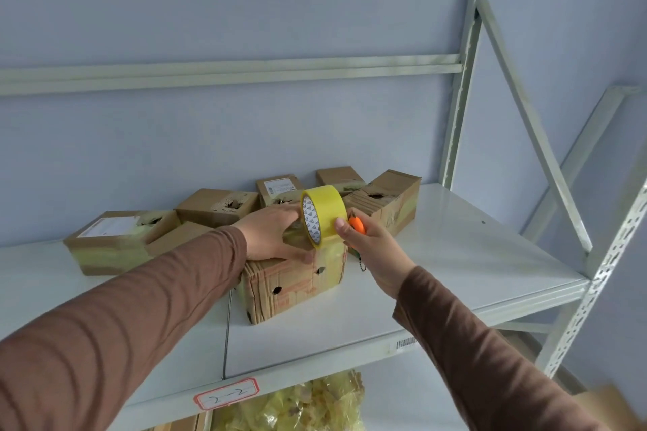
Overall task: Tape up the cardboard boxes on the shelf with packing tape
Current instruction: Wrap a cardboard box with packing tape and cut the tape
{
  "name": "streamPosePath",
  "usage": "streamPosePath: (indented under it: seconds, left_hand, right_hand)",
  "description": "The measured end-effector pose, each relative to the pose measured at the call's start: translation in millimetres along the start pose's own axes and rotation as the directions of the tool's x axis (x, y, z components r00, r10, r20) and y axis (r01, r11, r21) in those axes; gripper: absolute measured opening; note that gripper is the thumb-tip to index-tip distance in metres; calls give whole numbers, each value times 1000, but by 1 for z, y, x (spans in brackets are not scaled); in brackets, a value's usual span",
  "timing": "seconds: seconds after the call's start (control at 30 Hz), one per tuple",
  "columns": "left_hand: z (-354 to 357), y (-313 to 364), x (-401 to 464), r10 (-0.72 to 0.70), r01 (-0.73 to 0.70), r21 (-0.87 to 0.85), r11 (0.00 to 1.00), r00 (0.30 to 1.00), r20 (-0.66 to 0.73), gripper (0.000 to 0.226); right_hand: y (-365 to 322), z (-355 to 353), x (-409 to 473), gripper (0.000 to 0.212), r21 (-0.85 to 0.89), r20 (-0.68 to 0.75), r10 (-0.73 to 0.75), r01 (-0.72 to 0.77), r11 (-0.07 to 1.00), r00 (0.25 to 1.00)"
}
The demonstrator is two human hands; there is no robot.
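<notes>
We see the yellow tape roll [324,215] standing on the front cardboard box [290,282] on the shelf [455,255] — our right hand [367,241] pinches it, an orange cutter [357,225] tucked in — while our left hand [273,233] presses flat on top.

Shelf [455,255] right of front box [290,287] lies bare; rear is blocked by box row [217,206]; upper crossbeam [227,72] well above.

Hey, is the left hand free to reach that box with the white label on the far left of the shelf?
Probably yes. The left hand rests flat on the front box, and the labelled box sits beside that forearm with bare shelf in front. But letting go may unsteady the tape roll.
</notes>
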State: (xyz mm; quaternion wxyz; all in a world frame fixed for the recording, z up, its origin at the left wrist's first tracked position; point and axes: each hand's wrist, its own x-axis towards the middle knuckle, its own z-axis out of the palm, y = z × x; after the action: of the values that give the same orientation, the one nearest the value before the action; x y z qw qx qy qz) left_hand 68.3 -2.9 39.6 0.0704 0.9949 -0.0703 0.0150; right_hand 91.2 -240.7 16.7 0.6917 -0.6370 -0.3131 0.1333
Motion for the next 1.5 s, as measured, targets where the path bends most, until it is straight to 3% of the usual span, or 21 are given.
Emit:
streamPosePath:
  seconds: [0.07, 0.13, 0.23, 0.37, 0.53, 0.73, 0.87, 1.0, 1.1, 1.2, 1.3, 1.37, 1.5]
  left_hand:
    - [-3, -2, 1, -47, 49, 50, 998, 998, -43, 133]
    - [-2, -5, -3, -69, 84, 82, 993, 982, -175, 135]
    - [2, -4, -11, -82, 119, 105, 987, 949, -305, 119]
    - [13, 1, -17, -202, 203, -8, 979, 968, -146, 68]
    - [14, 8, -17, -173, 170, 84, 982, 985, 23, 89]
    - [10, 15, -1, -249, 233, 247, 941, 968, 35, 95]
    - [13, 10, -1, -257, 256, 32, 966, 965, 46, 104]
    - [7, 8, -1, -248, 257, -156, 954, 966, 75, 99]
    - [6, 7, -1, -198, 205, -47, 978, 973, 117, 91]
    - [5, 6, 2, -173, 176, -9, 984, 973, 150, 82]
    - [5, 2, 5, -142, 137, 45, 990, 977, 157, 72]
    - [4, -7, 4, -134, 119, 115, 986, 981, 139, 68]
    - [11, -18, -4, -116, 117, 292, 949, 993, -21, 68]
  right_hand:
    - [1, 0, 5, 35, -17, -24, 18, -18, 1000, 1000]
    - [-1, 3, 12, 27, -28, -46, 34, -35, 999, 998]
    - [-6, 6, 21, 26, -55, -58, 50, -53, 997, 997]
    - [-1, 4, 24, 24, -35, -50, 60, -62, 997, 997]
    - [1, 4, 27, 24, -60, -7, 62, -62, 996, 998]
    - [1, 4, 28, 44, -87, 20, 55, -53, 995, 998]
    - [-6, 12, 25, 27, -95, -31, 11, -14, 995, 999]
    - [-9, 7, -8, 28, 38, -159, 59, -54, 998, 985]
    - [20, -3, -47, 43, -37, -132, 234, -241, 970, 963]
    - [41, -5, -65, 31, -131, -156, 370, -390, 911, 916]
    - [40, 0, -59, 29, -148, -185, 375, -403, 903, 908]
    - [36, 14, -53, 29, -144, -126, 361, -377, 915, 924]
    - [43, 47, -54, 28, -8, -35, 390, -391, 920, 920]
